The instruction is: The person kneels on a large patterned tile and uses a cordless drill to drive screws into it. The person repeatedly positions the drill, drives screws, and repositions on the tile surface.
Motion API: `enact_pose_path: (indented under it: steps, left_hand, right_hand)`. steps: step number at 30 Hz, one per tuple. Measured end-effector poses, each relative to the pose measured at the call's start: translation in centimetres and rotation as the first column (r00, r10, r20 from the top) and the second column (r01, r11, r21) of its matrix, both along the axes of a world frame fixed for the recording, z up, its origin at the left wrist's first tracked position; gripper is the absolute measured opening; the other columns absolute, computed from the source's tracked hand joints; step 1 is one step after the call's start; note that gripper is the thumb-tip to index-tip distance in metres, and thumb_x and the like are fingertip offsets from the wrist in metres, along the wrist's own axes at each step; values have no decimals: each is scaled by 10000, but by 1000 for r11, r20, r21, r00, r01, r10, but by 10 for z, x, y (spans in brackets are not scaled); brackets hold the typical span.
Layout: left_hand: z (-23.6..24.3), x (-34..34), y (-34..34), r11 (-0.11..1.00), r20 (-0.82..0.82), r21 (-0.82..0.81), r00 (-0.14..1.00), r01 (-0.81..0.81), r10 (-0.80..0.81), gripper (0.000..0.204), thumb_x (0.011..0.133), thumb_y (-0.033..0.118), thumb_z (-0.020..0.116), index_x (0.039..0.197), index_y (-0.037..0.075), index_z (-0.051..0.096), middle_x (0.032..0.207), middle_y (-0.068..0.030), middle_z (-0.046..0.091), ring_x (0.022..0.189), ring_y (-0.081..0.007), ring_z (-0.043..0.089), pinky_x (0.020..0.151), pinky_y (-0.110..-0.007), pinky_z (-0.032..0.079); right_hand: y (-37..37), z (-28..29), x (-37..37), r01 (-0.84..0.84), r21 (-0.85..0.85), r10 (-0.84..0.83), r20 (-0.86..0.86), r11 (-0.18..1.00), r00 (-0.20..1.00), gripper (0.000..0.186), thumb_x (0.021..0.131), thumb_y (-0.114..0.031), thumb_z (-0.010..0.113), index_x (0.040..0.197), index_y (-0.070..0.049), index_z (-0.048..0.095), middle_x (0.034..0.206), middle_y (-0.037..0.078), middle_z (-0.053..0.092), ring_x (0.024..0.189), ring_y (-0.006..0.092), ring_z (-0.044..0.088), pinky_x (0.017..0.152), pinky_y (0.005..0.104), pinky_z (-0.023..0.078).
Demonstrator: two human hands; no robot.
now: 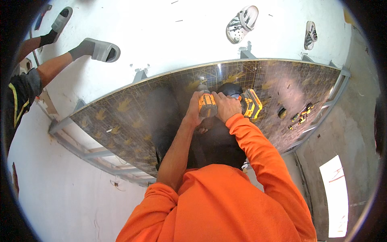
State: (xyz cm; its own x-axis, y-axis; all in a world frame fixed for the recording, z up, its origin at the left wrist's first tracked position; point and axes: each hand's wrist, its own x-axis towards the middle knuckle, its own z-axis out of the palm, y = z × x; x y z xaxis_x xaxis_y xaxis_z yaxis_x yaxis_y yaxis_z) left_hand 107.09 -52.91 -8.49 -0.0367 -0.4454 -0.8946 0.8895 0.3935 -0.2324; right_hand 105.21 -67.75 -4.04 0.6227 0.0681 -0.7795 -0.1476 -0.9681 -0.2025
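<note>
Both my hands hold a yellow and black cordless drill [208, 105] pressed nose-first against a dark glossy panel [133, 117] printed with gold leaves. My left hand [194, 112], on a bare forearm, wraps the drill body from the left. My right hand [226, 106], coming out of an orange sleeve, grips it from the right. The drill's battery end [252, 103] sticks out to the right of my right hand. The drill tip is hidden behind my hands.
The panel rests on a grey metal frame [93, 154] over a white surface. Another person's legs in dark socks and grey slippers [100, 50] stand at upper left. White sandals [241, 23] lie beyond. A small yellow-black tool [302, 113] and a hole [282, 112] are on the panel's right.
</note>
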Motion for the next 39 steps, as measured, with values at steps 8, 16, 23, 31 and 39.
enact_pose_path:
  steps: [8,16,23,31,39]
  left_hand:
    - [-14,-12,4,998,45,-59,999,-5,8,350,921,426,488,1025,116,612,878,-14,651,780,-166,656,704,-333,560]
    - [-17,-5,3,998,-34,-40,999,-44,42,314,913,401,509,978,114,618,854,-8,640,757,-152,650,671,-326,555]
    - [-15,-3,1,999,-35,-15,998,-46,45,285,903,375,512,957,117,619,843,-11,640,741,-152,645,665,-326,552]
    - [-24,-3,0,998,-41,-34,998,-59,57,282,898,383,510,941,130,627,837,-2,637,733,-153,640,660,-330,551]
    - [-26,-3,2,1000,-11,-8,1000,-25,25,312,894,409,509,958,130,632,866,-1,649,748,-159,648,662,-340,555]
  right_hand:
    - [-2,-5,-1,14,13,-13,-62,1000,998,562,766,-266,723,1282,-151,532,1016,73,637,886,300,686,733,426,549]
    - [1,-10,4,18,7,-17,-61,1000,998,496,768,-248,721,1215,-143,535,1009,78,648,870,311,692,711,432,553]
    - [1,-11,5,-4,-8,3,-62,1000,998,413,784,-228,700,1150,-137,533,990,98,658,843,327,698,693,438,558]
    - [-2,-15,14,-10,19,11,-65,1000,998,353,803,-217,671,1128,-131,564,987,105,663,844,330,700,706,447,557]
    - [0,-19,13,5,28,-3,-59,1000,998,342,835,-178,610,1169,-129,556,987,118,664,819,341,701,689,456,557]
